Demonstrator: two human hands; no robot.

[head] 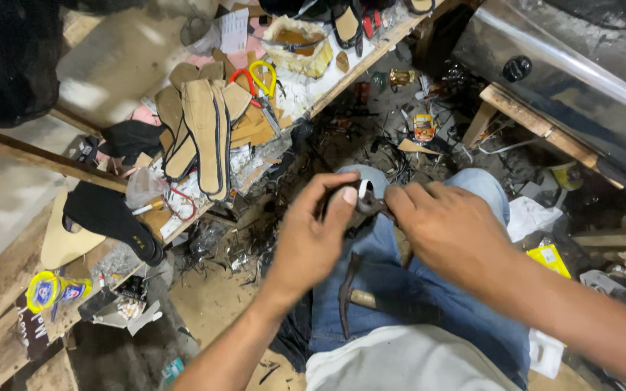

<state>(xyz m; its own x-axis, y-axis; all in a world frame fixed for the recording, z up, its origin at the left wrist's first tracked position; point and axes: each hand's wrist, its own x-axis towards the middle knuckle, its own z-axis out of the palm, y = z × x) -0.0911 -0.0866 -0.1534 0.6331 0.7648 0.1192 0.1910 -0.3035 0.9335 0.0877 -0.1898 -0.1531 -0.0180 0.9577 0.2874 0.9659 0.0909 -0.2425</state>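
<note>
Hands meet above the denim-clad lap (400, 282), the left hand (313, 232) pinching a small dark shoe piece (360, 199) steady while the right hand (447, 224) grips its other side, a hammer (349, 293) resting across the thigh within reach, insoles (208, 130) stacked at the workbench edge (356, 72).

insoles (208, 130) | scissors (262, 76) | hammer (349, 293) on lap | yellow tub (51, 289)
</note>
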